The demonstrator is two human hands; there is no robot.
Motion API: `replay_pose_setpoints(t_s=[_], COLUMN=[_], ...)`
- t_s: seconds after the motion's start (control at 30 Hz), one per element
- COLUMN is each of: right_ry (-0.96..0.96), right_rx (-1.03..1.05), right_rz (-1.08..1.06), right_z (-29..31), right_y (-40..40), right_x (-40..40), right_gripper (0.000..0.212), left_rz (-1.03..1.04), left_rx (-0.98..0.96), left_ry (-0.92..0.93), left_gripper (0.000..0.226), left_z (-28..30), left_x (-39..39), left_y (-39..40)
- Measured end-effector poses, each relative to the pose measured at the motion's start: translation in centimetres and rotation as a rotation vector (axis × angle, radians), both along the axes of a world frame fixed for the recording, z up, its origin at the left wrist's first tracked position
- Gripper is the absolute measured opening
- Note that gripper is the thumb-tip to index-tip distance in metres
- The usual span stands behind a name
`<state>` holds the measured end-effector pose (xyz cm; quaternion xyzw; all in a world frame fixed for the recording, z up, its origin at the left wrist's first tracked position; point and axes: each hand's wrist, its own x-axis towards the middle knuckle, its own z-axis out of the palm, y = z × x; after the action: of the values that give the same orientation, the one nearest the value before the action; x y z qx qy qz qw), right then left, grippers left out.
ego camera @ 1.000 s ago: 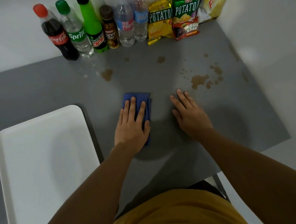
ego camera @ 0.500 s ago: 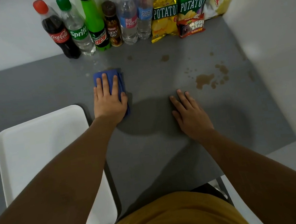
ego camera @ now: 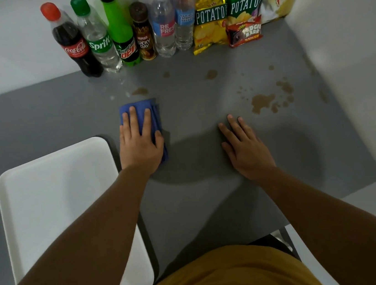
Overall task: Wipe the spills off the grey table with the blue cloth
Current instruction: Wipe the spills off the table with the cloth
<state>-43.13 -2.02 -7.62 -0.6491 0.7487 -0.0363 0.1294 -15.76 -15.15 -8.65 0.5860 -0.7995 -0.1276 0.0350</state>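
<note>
Blue cloth (ego camera: 140,115): folded, lying flat on the grey tabletop (ego camera: 201,200) under my left hand (ego camera: 140,146). The hand is spread open, palm down, fingers extended over the cloth and pressing it to the surface; nothing is clasped, and the cloth's far edge and right side show beyond the fingers. To the left of this hand, a white tray (ego camera: 54,207) rests on the tabletop, its near-right corner just beside my wrist. Just beyond the fingertips, a small brown spill (ego camera: 139,91) sits near the cloth's far edge but apart from it, with pale droplets beside it. Further beyond, against the wall, a row of bottles: Coca-Cola bottle (ego camera: 73,45), Sprite bottle (ego camera: 97,39), Mountain Dew bottle (ego camera: 121,31), Lucky Day bottle (ego camera: 142,33) and two clear water bottles (ego camera: 172,24).

Between my hands the tabletop is bare and shadowed. Two small brown spots (ego camera: 211,74) lie well beyond this gap.

My right hand (ego camera: 246,149) lies flat, palm down, open with fingers loosely together, holding nothing. Beyond and to the right of its fingertips, the largest brown puddle (ego camera: 261,102) spreads near the hand, without touching it, ringed by scattered smaller drops (ego camera: 285,86). Far beyond this hand, snack packets (ego camera: 245,8) lean in the corner against the wall.
</note>
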Motion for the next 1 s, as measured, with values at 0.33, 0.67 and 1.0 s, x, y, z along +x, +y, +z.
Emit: replay_pose_setpoints(t_s=[0.33,0.67,1.0], right_ry=[0.048,0.028,0.022], right_rx=[-0.026,-0.049,-0.043], right_rz=[0.040,0.030,0.042], right_z=[-0.6,-0.4,-0.4], right_y=[-0.2,-0.2,-0.3], right_x=[-0.6,-0.4,-0.6], right_gripper=[0.056,0.055,0.056], left_rz=[0.012,-0.140,0.146], left_rx=[0.089,0.006,0.025], left_ry=[-0.074,-0.025,-0.009], left_gripper=[0.066,0.065,0.068], left_z=[1.2,0.6,0.3], left_x=[-3.0,-1.2,1.1], left_y=[-8.1,-2.6,-8.8])
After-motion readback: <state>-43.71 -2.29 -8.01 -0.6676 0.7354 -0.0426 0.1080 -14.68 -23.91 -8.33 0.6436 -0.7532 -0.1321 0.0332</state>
